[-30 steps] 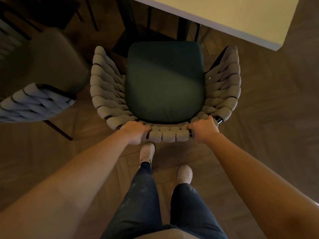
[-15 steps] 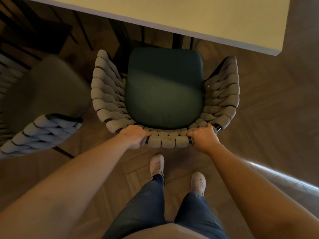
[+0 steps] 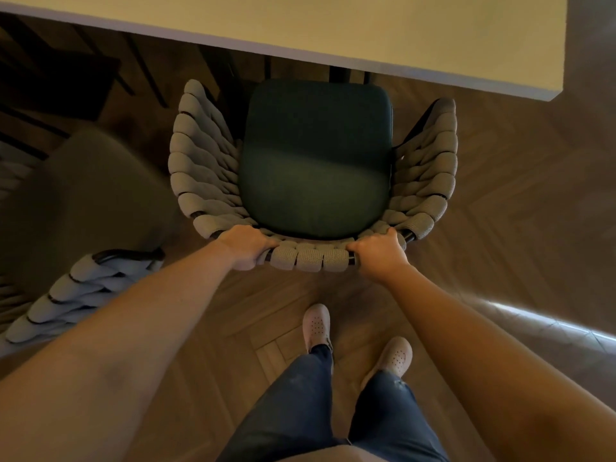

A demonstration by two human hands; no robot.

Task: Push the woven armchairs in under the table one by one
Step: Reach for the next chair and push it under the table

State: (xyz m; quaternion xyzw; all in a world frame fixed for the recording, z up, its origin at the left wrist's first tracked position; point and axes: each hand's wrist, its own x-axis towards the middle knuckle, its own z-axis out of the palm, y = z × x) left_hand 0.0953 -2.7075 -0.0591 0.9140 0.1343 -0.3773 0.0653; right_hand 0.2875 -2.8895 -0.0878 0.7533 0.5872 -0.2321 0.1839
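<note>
Both hands hold tight: the left hand [image 3: 246, 246] and the right hand [image 3: 378, 253] curl round the back edge of the grey woven rope armchair [image 3: 200, 168] with a dark green seat. Its front is just beside the edge of the pale flat table [image 3: 333, 25].

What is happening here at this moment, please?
A person stands behind a woven armchair, with the left grip and the right grip curled round the top rail of its back. The front of its seat is close to the table edge, so the chair is not yet pushed under. A second armchair stands to the left, untouched.
</note>
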